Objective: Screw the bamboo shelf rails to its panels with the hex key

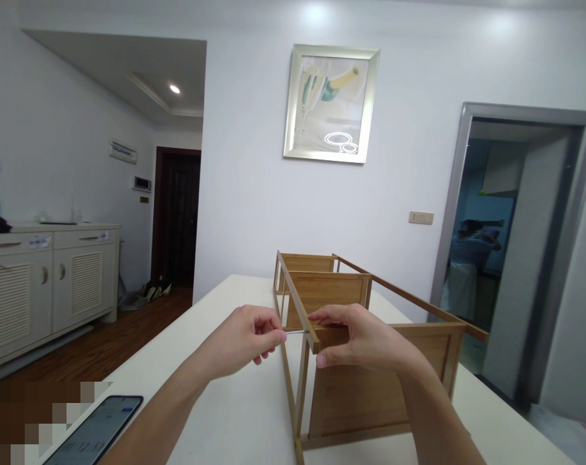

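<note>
Bamboo shelf frame point(355, 349), lying at centre frame on the white table point(215, 387), looks mostly built: panels and rails are joined. Left hand point(247, 345) pinches a thin metal tool point(295, 332) at the front rail, seemingly tightening a fastener; right hand point(358, 342) curls over that rail, steadying it. Tool tip and fastener are hidden. Phone point(96, 429), lower left, is cut off.

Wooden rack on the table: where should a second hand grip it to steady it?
Grip the wooden rack by its top rail, coming from above beside the right hand. The rail is thin, bare and horizontal; the left hand works a thin metal tool into its side.
</note>
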Motion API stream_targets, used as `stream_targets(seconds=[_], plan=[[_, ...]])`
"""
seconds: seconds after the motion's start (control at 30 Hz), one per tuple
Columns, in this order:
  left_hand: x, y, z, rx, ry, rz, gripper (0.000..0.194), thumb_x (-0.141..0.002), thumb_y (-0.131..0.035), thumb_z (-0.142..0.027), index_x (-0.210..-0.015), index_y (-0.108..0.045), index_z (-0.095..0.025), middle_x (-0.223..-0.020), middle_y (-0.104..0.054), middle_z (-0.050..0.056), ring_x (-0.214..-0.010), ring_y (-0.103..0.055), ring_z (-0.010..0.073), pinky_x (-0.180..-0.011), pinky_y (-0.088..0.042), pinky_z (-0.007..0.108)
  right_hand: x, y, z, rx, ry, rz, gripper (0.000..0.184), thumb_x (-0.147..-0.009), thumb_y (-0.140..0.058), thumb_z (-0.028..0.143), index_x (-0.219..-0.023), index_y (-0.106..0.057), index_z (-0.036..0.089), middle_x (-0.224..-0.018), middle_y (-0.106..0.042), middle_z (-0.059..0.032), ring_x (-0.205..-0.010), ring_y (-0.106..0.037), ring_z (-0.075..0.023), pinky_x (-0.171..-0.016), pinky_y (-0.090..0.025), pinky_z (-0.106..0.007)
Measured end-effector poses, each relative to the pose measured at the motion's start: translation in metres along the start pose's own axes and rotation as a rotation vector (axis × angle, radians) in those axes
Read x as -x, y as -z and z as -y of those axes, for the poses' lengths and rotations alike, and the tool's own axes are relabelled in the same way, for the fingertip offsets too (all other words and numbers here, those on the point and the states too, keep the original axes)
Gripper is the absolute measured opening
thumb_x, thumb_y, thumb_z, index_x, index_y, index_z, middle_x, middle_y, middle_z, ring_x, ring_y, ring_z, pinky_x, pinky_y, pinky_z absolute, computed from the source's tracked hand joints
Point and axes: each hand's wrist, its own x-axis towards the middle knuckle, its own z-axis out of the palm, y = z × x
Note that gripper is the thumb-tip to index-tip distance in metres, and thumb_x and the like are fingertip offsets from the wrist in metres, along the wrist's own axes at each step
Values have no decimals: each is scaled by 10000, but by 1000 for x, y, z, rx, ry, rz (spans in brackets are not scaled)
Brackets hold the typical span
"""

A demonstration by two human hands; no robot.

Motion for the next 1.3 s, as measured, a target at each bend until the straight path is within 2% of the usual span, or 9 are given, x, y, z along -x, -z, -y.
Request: stream_targets(seconds=[0.27, 0.5, 0.7, 0.8, 0.93, 1.3], plan=[[2, 3, 0, -39, -27, 47, 240, -748, -634, -406, -696, -658, -173, -632, -593, -6, -584, -556, 128, -552, -480, 230, -1, -3, -1, -20, 9, -33, 510, -673, -810, 443, -1114, -706, 208, -1106, -727, -64, -1067, -649, -275, -964, -495, -375], [2, 3, -1, -117, -36, 18, 244, -782, -588, -396, -729, -686, -179, -717, -638, 7, -670, -601, 157, -640, -484, 255, -1, -3, 1, -14, 11, -29, 495, -684, -804, 452, -1110, -715, 216, -1111, -727, -58, -1063, -651, -274, -974, -490, -377], [1, 3, 0, -173, -55, 19, 226, -791, -578, -382, -732, -672, -185, -731, -654, 4, -698, -612, 170, -646, -452, 259, -1, -2, -1, -30, -5, -38, 527, -665, -818, 470, -1115, -713, 216, -1117, -726, -56, -1069, -649, -276, -957, -496, -364], [0, 2, 0, -139, -70, -21, 225, -803, -563, -373, -729, -666, -188, -708, -641, -7, -685, -606, 162, -642, -452, 254, -1, -2, -1, -26, -5, -40, 537, -665, -819, 467, -1122, -708, 209, -1128, -722, -59, -1077, -645, -276, -965, -493, -362], [-3, 2, 1, -88, -50, -113, 202, -760, -620, -369, -725, -686, -181, -709, -670, 1, -681, -611, 165, -642, -453, 255, 0, -3, -2, -18, -12, -41, 544, -671, -814, 472, -1133, -704, 207, -1135, -720, -58, -1085, -641, -273, -976, -489, -361], [-2, 0, 1, -67, -36, -188, 185, -699, -696, -360, -668, -727, -181, -717, -689, 15, -647, -599, 157, -614, -450, 259, -1, -3, -4, 5, -28, -47, 577, -650, -822, 498, -1134, -705, 207, -1140, -718, -56, -1084, -641, -269, -962, -494, -346]])
